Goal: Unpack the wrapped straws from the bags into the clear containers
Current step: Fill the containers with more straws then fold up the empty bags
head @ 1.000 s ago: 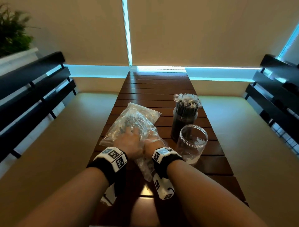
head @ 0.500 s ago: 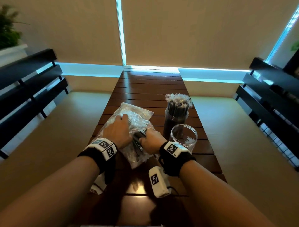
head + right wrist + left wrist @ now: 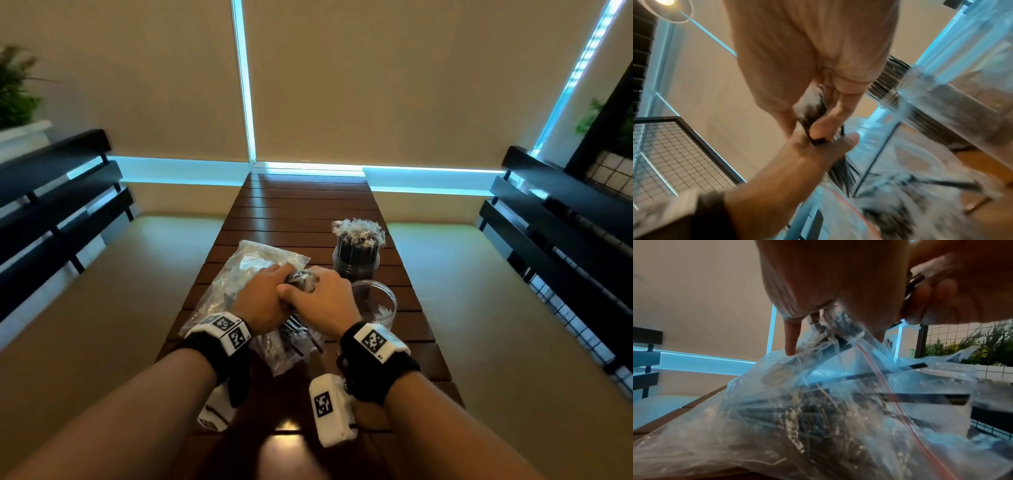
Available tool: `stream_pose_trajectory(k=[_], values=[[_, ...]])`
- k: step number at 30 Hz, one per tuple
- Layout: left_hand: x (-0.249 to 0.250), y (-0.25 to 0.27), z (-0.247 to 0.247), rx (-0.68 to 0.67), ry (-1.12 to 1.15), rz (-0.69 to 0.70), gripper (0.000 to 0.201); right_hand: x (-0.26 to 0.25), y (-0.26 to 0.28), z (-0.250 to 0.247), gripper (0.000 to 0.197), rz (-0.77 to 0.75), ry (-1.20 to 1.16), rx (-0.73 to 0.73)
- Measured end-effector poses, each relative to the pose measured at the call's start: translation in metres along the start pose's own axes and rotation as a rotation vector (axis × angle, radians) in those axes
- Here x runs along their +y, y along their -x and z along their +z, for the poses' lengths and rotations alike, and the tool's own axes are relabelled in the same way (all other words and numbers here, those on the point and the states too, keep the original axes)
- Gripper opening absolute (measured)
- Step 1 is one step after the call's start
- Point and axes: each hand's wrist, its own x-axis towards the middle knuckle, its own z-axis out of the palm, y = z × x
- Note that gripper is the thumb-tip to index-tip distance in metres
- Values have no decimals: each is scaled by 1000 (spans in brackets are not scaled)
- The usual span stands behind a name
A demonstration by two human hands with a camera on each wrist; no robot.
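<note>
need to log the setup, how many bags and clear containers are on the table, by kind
plastic bag of wrapped straws: 1
clear container packed with straws: 1
clear container, nearly empty: 1
total: 3

A dark slatted wooden counter (image 3: 301, 205) carries a clear bag of wrapped straws (image 3: 246, 274), a straw-filled jar (image 3: 356, 260) and an empty clear jar (image 3: 376, 301) at centre frame.

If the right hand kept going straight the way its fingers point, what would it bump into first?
The right hand, gripping a bundle of straws, points away and slightly left. It would probably meet the left hand's fingers first, then the bag; depth is unclear.
</note>
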Motion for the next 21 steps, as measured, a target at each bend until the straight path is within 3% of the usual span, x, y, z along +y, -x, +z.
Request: stream_pose_trajectory(k=[4, 6, 8, 13, 17, 19, 21], values=[[-3, -3, -9, 2, 13, 32, 29, 17, 13, 25, 61, -207, -75, 280], [-4, -1, -14, 9, 23, 38, 28, 18, 13, 33, 76, -152, -138, 362], [-2, 1, -20, 39, 46, 50, 26, 15, 15, 39, 82, -52, -246, 341], [0, 2, -20, 84, 95, 42, 32, 5, 14, 55, 71, 54, -394, 139], [-7, 3, -5, 0, 139, 33, 31, -2, -8, 69, 50, 178, -581, 296], [-11, 5, -1, -21, 107, 19, 50, -7, -17, 69, 41, 299, -721, 383], [-17, 7, -1, -36, 53, -52, 68, -9, -27, 70, 48, 428, -861, 452]])
